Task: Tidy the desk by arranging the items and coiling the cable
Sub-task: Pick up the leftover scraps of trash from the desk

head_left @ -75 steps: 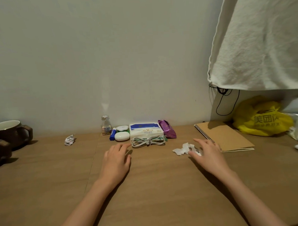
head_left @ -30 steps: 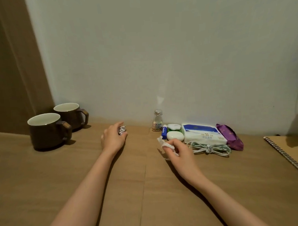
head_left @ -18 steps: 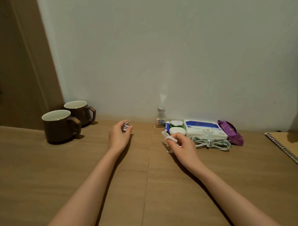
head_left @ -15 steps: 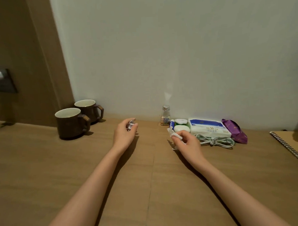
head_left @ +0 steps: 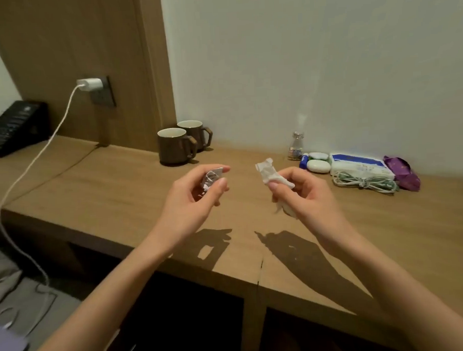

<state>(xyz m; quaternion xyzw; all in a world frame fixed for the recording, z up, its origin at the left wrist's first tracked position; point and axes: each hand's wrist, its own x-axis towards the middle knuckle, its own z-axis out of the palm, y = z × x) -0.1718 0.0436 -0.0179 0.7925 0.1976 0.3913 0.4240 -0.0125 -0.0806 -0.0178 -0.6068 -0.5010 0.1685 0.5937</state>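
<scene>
It looks like a hotel room or bedroom: a long wooden desk (head_left: 114, 191) against a plain wall (head_left: 299, 53), two matching brown mugs (head_left: 174, 148) at centre, a white charger (head_left: 89, 84) plugged in at upper left.

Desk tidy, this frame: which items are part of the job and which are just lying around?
In the job:
left hand holding crumpled foil wrapper
right hand holding crumpled tissue
coiled cable
tissue pack, purple pouch, small bottle, lined up by the wall

Likely just lying about:
two mugs
wall charger, plugged in
black device, far left
</scene>
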